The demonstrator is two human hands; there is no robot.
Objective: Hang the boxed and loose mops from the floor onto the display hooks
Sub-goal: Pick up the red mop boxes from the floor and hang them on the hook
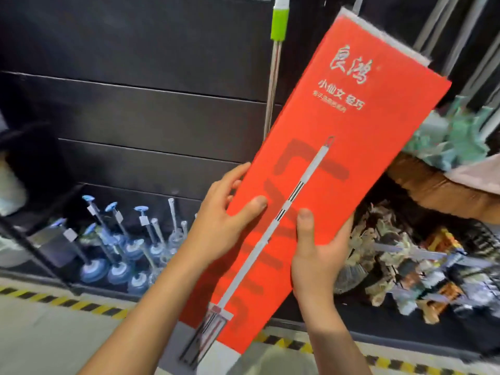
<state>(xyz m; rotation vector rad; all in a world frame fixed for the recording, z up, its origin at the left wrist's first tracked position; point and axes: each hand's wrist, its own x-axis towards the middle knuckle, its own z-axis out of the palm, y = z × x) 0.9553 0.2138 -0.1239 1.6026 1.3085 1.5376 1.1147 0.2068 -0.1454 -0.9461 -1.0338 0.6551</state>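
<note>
A long red mop box (319, 147) with a printed mop picture and gold lettering is held up, tilted to the right, in front of the dark slat wall. My left hand (227, 212) grips its left edge, thumb on the front face. My right hand (316, 247) holds its right edge lower down, thumb on the front and fingers behind. A loose mop with a green grip (279, 21) and a metal pole hangs against the wall just behind the box. No display hook shows clearly.
Several blue plungers (119, 253) stand on a low dark shelf at the left. Patterned mop heads (405, 261) lie at the lower right, green ones (457, 136) above them. A yellow-and-black hazard stripe (62, 301) runs along the floor edge. More poles (443, 25) lean at the top right.
</note>
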